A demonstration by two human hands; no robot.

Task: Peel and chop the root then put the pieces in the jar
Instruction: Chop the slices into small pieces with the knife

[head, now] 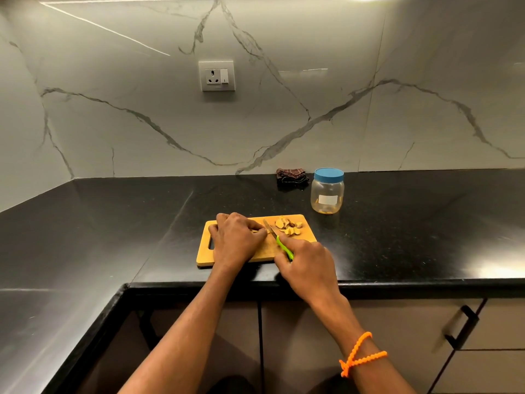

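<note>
A wooden cutting board (308, 237) lies on the black counter. My left hand (235, 238) has its fingers curled over a piece of root (260, 231), holding it down on the board; most of the root is hidden. My right hand (305, 261) grips a green-handled knife (279, 241), its blade just right of the left fingertips. A heap of cut root pieces (288, 225) sits on the board's far right corner. A clear plastic jar (327, 194) with a blue lid on stands behind the board to the right, with a few pieces at its bottom.
A folded dark cloth (292, 176) lies against the marble wall behind the jar. A wall socket (216, 75) sits above the counter. The counter's front edge (397, 284) runs just under my wrists, with cabinet doors and a black handle (461, 327) below.
</note>
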